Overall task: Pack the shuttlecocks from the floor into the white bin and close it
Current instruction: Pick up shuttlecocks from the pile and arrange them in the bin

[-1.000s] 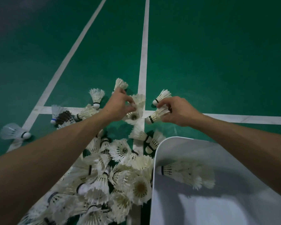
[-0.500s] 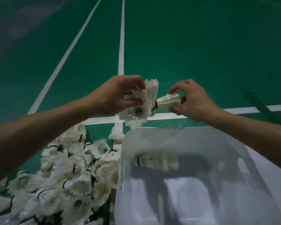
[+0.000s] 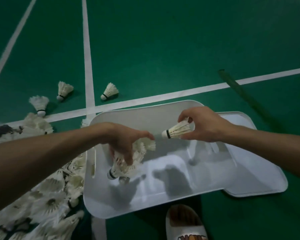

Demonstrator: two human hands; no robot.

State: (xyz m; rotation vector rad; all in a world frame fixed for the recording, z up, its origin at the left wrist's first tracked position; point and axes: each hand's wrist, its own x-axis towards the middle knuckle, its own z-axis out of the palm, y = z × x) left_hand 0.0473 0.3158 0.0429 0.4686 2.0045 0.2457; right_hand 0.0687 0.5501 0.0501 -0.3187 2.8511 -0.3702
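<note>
Far out to the left of the left hand's grip, a heap of shuttlecocks (image 3: pixel 47 196) lies on the green court floor, with three loose shuttlecocks (image 3: pixel 64 90) beyond it near the white lines. The left hand (image 3: pixel 123 142) hangs inside the mouth of the white bin (image 3: pixel 145 116), fingers curled round a clutch of shuttlecocks (image 3: pixel 139 151) whose corks point down and away from the palm, just above the bin's bare bottom. To do this drop well, the fingers should probably loosen only once the corks are low in the bin, so that the feathers are not crushed and nothing bounces over the wall. Across from that grip, the right hand (image 3: pixel 203 125) pinches a single shuttlecock (image 3: pixel 177 130) by its feather skirt between thumb and fingertips, cork aimed toward the left hand, above the bin's far half. It looks ready to be let go straight down after the clutch, laid on its side for tidy packing. Under and beyond the right wrist, the lid (image 3: pixel 260 181) lies flat beside the bin, partly beneath it, within easy reach for closing. Most of the task remains, judging by the heap. A sandal (image 3: pixel 185 224) shows nearer the person than both grips.
</note>
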